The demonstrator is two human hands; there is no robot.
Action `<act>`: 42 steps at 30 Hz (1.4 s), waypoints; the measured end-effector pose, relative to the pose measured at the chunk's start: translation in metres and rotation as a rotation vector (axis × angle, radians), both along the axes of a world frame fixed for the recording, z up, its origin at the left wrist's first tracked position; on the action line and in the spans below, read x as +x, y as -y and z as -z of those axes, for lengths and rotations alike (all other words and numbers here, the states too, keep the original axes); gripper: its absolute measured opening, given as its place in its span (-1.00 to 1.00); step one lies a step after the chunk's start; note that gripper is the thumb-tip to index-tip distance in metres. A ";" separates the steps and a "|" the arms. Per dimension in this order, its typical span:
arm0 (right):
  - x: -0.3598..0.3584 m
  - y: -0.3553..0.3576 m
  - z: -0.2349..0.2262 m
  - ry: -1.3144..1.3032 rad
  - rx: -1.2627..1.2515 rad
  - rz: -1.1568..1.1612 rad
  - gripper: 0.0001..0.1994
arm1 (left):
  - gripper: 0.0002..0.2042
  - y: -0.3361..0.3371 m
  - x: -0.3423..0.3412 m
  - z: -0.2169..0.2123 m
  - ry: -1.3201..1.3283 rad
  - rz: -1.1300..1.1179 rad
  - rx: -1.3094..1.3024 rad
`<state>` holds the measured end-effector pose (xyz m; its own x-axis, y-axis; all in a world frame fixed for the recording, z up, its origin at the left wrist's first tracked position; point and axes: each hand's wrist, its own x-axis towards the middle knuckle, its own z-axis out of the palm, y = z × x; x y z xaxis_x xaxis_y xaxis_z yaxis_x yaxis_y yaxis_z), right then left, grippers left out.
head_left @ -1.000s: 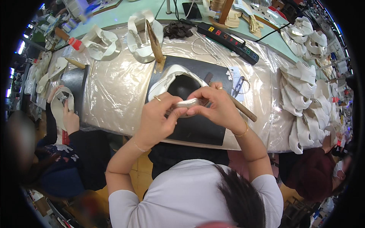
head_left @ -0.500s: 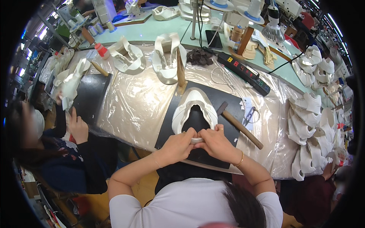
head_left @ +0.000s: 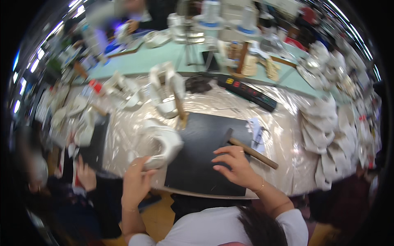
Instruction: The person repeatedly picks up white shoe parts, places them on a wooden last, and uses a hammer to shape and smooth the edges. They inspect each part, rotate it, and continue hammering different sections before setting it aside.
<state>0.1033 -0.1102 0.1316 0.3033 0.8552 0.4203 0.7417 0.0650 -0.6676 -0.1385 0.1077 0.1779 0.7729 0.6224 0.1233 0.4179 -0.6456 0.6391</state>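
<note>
My left hand (head_left: 137, 180) grips the near end of a white shoe upper piece (head_left: 162, 141), which lies over the left edge of a black mat (head_left: 205, 160). My right hand (head_left: 234, 165) rests on the mat with its fingers spread and nothing in it. Just beyond its fingertips lies a hammer (head_left: 250, 149) with a wooden handle, slanting across the mat's right edge. The picture is blurred by motion.
Clear plastic sheet (head_left: 213, 106) covers the table. Stacked white uppers (head_left: 328, 139) lie at right, more white pieces (head_left: 166, 88) at the back, a black power strip (head_left: 246, 92) behind the mat. Another person's hand (head_left: 86, 176) works at left near a second black mat (head_left: 96, 143).
Both hands held the white upper together over the mat's middle. Now my left hand has carried it to the mat's left edge, and my right hand has let go and lies by the hammer.
</note>
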 end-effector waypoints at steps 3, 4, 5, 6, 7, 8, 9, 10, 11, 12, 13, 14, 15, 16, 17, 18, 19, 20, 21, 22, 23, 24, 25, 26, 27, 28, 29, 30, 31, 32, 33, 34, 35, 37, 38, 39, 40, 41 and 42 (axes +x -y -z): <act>-0.004 0.007 0.008 -0.021 -0.017 -0.015 -0.83 | -0.55 -0.025 0.015 0.019 0.097 -0.163 -0.133; -0.005 0.010 0.010 -0.019 -0.010 -0.024 -0.84 | -0.49 -0.030 0.023 0.026 0.083 -0.244 -0.030; -0.006 0.013 0.011 -0.016 0.000 0.000 -0.86 | -0.46 -0.033 0.029 0.033 0.056 -0.210 0.219; -0.007 0.016 0.011 -0.014 0.010 0.014 -0.88 | -0.44 -0.035 0.037 0.038 -0.016 -0.261 0.356; -0.006 0.020 0.012 -0.008 0.004 0.006 -0.89 | -0.43 -0.034 0.047 0.044 0.058 -0.154 0.331; -0.003 0.024 0.012 0.014 -0.010 0.034 -0.89 | -0.43 -0.030 0.058 0.050 0.080 -0.107 0.253; 0.001 0.027 0.013 0.037 -0.041 0.043 -0.90 | -0.42 -0.022 0.067 0.056 0.103 -0.073 0.162; 0.007 0.032 0.013 0.053 -0.082 0.040 -0.90 | -0.43 -0.013 0.080 0.063 0.089 0.027 0.168; 0.014 0.038 0.014 0.115 -0.129 0.064 -0.88 | -0.44 -0.003 0.097 0.072 0.078 0.117 0.167; 0.023 0.045 0.014 0.176 -0.175 0.110 -0.87 | -0.45 0.006 0.114 0.081 0.135 0.222 0.187; 0.035 0.053 0.014 0.237 -0.220 0.154 -0.86 | -0.47 0.014 0.133 0.092 0.120 0.250 0.185; 0.049 0.062 0.014 0.306 -0.251 0.193 -0.84 | -0.49 0.022 0.153 0.105 0.171 0.296 0.201; 0.065 0.073 0.014 0.380 -0.283 0.283 -0.83 | -0.51 0.028 0.167 0.118 0.216 0.339 0.202; 0.082 0.085 0.014 0.474 -0.274 0.357 -0.81 | -0.53 0.031 0.177 0.129 0.135 0.379 0.300; 0.099 0.099 0.014 0.506 -0.415 0.447 -0.80 | -0.55 0.032 0.182 0.139 0.044 0.414 0.379; 0.117 0.114 0.014 0.551 -0.530 0.527 -0.79 | -0.57 0.032 0.186 0.147 -0.121 0.445 0.419; 0.135 0.130 0.014 0.579 -0.656 0.588 -0.79 | -0.60 0.028 0.184 0.153 -0.098 0.447 0.396; 0.149 0.145 0.015 0.590 -0.792 0.655 -0.79 | -0.60 0.026 0.181 0.157 -0.017 0.462 0.377; 0.158 0.161 0.017 0.588 -0.891 0.705 -0.79 | -0.60 0.023 0.179 0.160 -0.007 0.472 0.336; 0.165 0.176 0.020 0.562 -1.025 0.761 -0.80 | -0.60 0.020 0.177 0.161 0.019 0.467 0.303; 0.171 0.189 0.023 0.467 -1.019 0.833 -0.80 | -0.61 0.018 0.175 0.161 0.033 0.476 0.298; 0.175 0.202 0.025 0.356 -1.035 0.902 -0.81 | -0.61 0.018 0.174 0.161 0.011 0.479 0.282; 0.176 0.214 0.028 0.244 -1.044 0.970 -0.82 | -0.61 0.017 0.174 0.160 0.015 0.479 0.277; 0.175 0.228 0.030 0.249 -0.945 1.137 -0.79 | -0.61 0.017 0.175 0.159 0.038 0.486 0.286; 0.173 0.241 0.032 0.271 -0.805 1.285 -0.74 | -0.61 0.018 0.176 0.159 0.026 0.470 0.269; 0.172 0.255 0.033 0.307 -0.802 1.408 -0.69 | -0.61 0.019 0.177 0.158 0.026 0.468 0.268; 0.169 0.269 0.035 0.357 -0.765 1.522 -0.63 | -0.61 0.019 0.177 0.158 0.014 0.466 0.272; 0.166 0.282 0.037 0.398 -0.730 1.640 -0.57 | -0.62 0.020 0.178 0.157 0.014 0.469 0.270; 0.165 0.293 0.040 0.472 -0.686 1.592 -0.51 | -0.62 0.020 0.178 0.157 0.010 0.467 0.269; 0.164 0.304 0.043 0.536 -0.649 1.543 -0.45 | -0.62 0.021 0.178 0.156 0.000 0.454 0.267; 0.162 0.311 0.048 0.587 -0.618 1.501 -0.39 | -0.62 0.021 0.178 0.156 0.007 0.468 0.268; 0.162 0.316 0.054 0.642 -0.593 1.431 -0.33 | -0.62 0.021 0.178 0.156 0.008 0.468 0.269; 0.164 0.318 0.059 0.687 -0.573 1.366 -0.27 | -0.63 0.021 0.178 0.156 0.011 0.459 0.270; 0.168 0.317 0.068 0.715 -0.559 1.345 -0.15 | -0.63 0.021 0.178 0.156 0.024 0.467 0.270; 0.170 0.314 0.071 0.698 -0.565 1.387 -0.07 | -0.63 0.021 0.178 0.156 0.028 0.456 0.269; 0.173 0.310 0.073 0.696 -0.545 1.412 0.00 | -0.63 0.021 0.177 0.156 0.031 0.456 0.269; 0.176 0.307 0.073 0.672 -0.575 1.443 0.04 | -0.63 0.021 0.177 0.156 0.032 0.454 0.273; 0.177 0.305 0.071 0.660 -0.586 1.471 0.09 | -0.63 0.021 0.177 0.156 0.032 0.456 0.279; 0.179 0.304 0.069 0.609 -0.630 1.513 0.14 | -0.63 0.021 0.177 0.156 0.046 0.454 0.296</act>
<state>0.2823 -0.4138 0.0629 0.8576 0.0553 0.5114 0.0311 -0.9980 0.0556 0.0389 0.0870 0.0215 0.9458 0.1606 0.2822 0.0310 -0.9099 0.4138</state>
